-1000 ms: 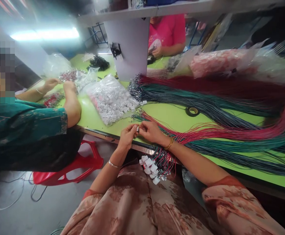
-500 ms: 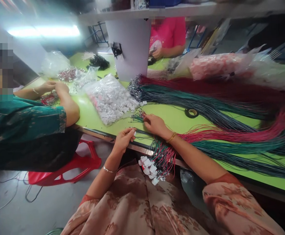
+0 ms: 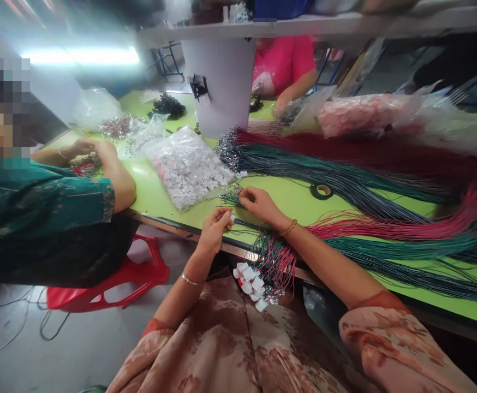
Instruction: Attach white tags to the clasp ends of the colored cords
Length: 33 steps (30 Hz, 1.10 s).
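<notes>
green tbl (image 3: 279,192), 1 red stool (image 3: 70,298); l hand (image 3: 214,229) has 1 connector (image 3: 232,217).

Left grip (image 3: 214,231) pinches a white connector (image 3: 232,217)

A long white light (image 3: 81,56) glows at the back left. A pale shelf (image 3: 328,28) runs across the top, with a flat white board (image 3: 222,82) standing under it. The table (image 3: 287,194) is bright green. A red plastic stool (image 3: 119,281) stands on the smooth gray floor (image 3: 13,360).
</notes>
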### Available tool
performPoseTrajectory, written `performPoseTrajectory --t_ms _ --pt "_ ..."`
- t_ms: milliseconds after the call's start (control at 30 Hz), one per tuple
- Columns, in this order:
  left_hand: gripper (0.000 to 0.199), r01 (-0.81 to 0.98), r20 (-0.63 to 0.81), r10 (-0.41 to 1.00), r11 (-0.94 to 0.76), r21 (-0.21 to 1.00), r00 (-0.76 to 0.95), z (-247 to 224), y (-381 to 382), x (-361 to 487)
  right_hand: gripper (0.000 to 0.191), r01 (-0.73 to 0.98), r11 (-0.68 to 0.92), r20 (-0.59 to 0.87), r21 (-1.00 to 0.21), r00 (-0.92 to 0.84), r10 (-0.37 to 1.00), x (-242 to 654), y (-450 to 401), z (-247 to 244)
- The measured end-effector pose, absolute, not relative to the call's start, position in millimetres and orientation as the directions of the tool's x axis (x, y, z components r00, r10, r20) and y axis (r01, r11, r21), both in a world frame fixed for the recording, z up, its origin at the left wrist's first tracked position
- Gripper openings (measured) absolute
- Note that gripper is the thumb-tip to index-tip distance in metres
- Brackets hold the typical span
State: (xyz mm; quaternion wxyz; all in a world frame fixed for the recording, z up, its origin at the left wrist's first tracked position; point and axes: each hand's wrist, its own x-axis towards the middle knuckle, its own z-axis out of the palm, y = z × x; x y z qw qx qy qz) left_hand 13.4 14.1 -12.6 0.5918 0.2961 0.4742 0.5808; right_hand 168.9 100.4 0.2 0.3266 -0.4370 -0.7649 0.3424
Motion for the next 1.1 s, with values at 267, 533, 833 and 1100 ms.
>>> performPoseTrajectory --t_ms 267,533,833,1100 --pt "0.041 -0.565 -0.224 0.964 0.108 0.818 -0.14 -13 15 20 0.022 0.121 0.221 0.155 -0.968 -0.404 0.901 160 86 9" --pt "0.024 -0.658 -0.247 0.966 0.139 0.74 -0.074 -19 20 23 0.02 0.321 0.239 0.08 -0.916 -0.439 0.895 178 69 -2" --pt "0.023 -0.631 -0.172 0.981 0.08 0.772 -0.086 -25 19 25 0.026 0.329 0.183 -0.005 -0.926 -0.496 0.868 180 70 -2" --pt "0.03 -0.57 -0.129 0.982 0.026 0.821 -0.141 -23 16 31 0.024 0.273 0.071 -0.074 -0.959 -0.485 0.871 177 69 -9"
